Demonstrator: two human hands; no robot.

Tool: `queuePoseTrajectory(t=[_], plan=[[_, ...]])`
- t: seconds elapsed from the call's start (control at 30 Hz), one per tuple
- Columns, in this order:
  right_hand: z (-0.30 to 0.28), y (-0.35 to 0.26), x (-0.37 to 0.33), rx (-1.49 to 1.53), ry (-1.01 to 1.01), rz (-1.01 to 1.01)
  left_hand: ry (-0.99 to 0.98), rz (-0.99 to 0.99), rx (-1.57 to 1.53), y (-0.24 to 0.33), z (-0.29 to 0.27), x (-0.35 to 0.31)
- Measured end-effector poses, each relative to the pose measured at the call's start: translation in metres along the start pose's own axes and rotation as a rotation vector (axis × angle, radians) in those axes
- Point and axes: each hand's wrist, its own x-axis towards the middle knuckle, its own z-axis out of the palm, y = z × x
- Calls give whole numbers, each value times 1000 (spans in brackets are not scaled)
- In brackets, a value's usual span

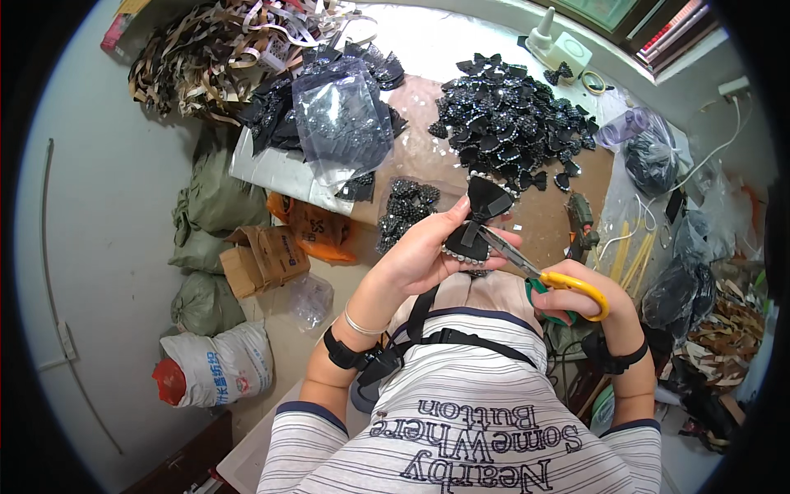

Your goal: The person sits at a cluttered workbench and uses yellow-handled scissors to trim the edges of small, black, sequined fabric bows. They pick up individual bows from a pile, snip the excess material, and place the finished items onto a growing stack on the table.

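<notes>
My left hand (pixel 418 249) grips a black fabric bow (pixel 488 198) edged with shiny white stones, its back side with small black ribbon tabs facing up. Fingers and thumb close round the bow's middle and lower wing. In my right hand (pixel 594 284) is a pair of scissors (pixel 576 290) with yellow handles. The metal blades point up and left and reach the ribbon at the bow's centre; whether they touch it I cannot tell. Something green (pixel 536 290) shows by my right fingers, partly hidden. Just left of the bow lies a bag of black beaded pieces (pixel 409 206).
A big heap of black bows (pixel 506 115) covers the table's back right. A clear plastic bag (pixel 341 123) lies over black pieces, near piled ribbon strips (pixel 214 58). To the right are a green glue gun (pixel 581 221), yellow glue sticks (pixel 632 253) and a white cord (pixel 708 169).
</notes>
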Motion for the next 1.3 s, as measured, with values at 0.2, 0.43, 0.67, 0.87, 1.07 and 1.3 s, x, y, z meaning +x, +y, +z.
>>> queuePoseTrajectory(t=[0.2, 0.43, 0.67, 0.87, 1.07, 1.3], plan=[[-4, -3, 2, 69, -40, 6, -42, -26, -70, 1, 1, 1], [-5, -3, 4, 154, -61, 7, -81, -15, -133, 1, 12, -1], [-17, 0, 6, 104, -124, 17, -82, -75, -186, 3, 11, 2], [-13, 2, 8, 227, -127, 6, -42, -16, -114, 0, 17, 6], [-14, 0, 8, 201, -82, -29, -46, -49, -191, -2, 21, 11], [-18, 7, 6, 86, 115, -43, -46, -134, -215, 4, 15, 28]])
